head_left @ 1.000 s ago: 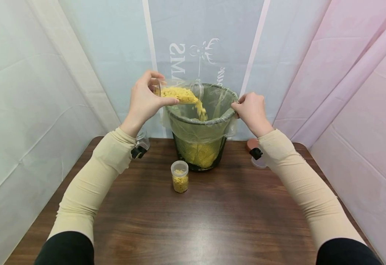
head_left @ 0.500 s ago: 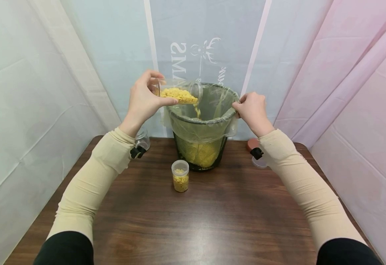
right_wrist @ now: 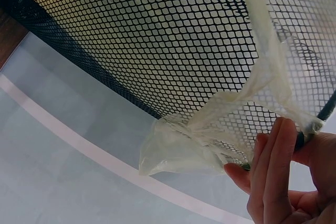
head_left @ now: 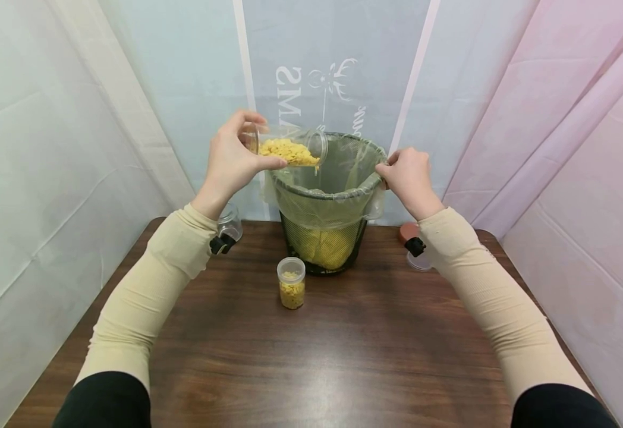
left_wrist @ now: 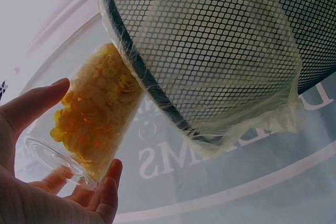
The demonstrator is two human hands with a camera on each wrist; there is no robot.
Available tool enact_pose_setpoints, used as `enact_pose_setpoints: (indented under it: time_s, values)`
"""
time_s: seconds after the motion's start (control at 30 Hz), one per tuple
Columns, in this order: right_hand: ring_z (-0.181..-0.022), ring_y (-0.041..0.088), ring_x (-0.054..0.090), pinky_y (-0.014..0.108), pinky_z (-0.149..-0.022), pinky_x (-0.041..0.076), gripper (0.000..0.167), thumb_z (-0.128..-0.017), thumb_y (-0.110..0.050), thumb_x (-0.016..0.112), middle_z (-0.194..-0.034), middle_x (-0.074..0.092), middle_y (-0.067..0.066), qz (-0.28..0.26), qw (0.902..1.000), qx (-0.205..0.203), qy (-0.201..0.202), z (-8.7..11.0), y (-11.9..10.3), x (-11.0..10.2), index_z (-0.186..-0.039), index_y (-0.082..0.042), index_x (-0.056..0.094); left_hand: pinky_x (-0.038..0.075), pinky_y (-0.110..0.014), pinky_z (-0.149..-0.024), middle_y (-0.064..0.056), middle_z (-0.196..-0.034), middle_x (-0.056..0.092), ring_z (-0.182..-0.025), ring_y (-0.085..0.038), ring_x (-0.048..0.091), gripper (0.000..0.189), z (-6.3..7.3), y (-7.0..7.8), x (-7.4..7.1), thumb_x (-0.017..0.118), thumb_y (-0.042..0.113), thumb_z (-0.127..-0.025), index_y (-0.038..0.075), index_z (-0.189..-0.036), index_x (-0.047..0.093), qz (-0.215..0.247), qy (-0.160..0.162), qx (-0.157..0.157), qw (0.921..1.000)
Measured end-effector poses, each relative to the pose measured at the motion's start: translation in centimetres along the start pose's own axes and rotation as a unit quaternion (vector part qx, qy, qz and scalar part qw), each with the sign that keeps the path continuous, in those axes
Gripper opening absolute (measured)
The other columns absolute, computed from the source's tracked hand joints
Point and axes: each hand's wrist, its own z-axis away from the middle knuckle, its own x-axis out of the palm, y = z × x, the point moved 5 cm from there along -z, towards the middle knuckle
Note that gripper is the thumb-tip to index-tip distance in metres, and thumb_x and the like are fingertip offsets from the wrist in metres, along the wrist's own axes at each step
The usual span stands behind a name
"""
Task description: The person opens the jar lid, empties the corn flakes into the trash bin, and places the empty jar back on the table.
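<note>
Yellow flakes (head_left: 289,154) pour in a thinner trickle | left hand (head_left: 232,156) grips tipped jar (head_left: 295,137) | right hand (head_left: 411,176) pinches lined bin rim (head_left: 333,195)

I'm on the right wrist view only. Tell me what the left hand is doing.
Observer: The left hand holds a clear jar on its side, with its mouth over the opening of the mesh bin.
Operator: Now tell me what stands between the bin and the person.
Observer: A small container stands upright on the table, partly filled with yellow flakes.
</note>
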Motion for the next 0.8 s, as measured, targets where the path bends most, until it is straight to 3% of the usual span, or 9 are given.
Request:
enact_pose_setpoints:
  time_s: [0.4, 0.8]
  values:
    - [-0.054, 0.021, 0.061, 0.028, -0.055, 0.039, 0.032, -0.086, -0.02, 0.055, -0.048, 0.062, 0.001, -0.005, 1.0, -0.002, -0.002, 0.08, -0.04, -0.09, -0.057, -0.01, 0.063, 0.041, -0.027, -0.079, 0.002, -0.118, 0.061, -0.09, -0.016, 0.053, 0.068, 0.21, 0.38, 0.26, 0.089, 0.015, -0.057, 0.016, -0.117, 0.056, 0.003, -0.007, 0.03, 0.9995]
    - [-0.055, 0.023, 0.061, 0.028, -0.056, 0.04, 0.031, -0.085, -0.02, 0.054, -0.047, 0.062, 0.001, -0.008, 0.9999, -0.009, 0.001, 0.02, 0.01, -0.11, -0.057, -0.009, 0.064, 0.043, -0.03, -0.08, 0.003, -0.118, 0.061, -0.098, -0.02, 0.056, 0.069, 0.35, 0.38, 0.34, 0.089, 0.012, -0.057, 0.017, -0.117, 0.055, 0.004, -0.008, 0.027, 0.9996]
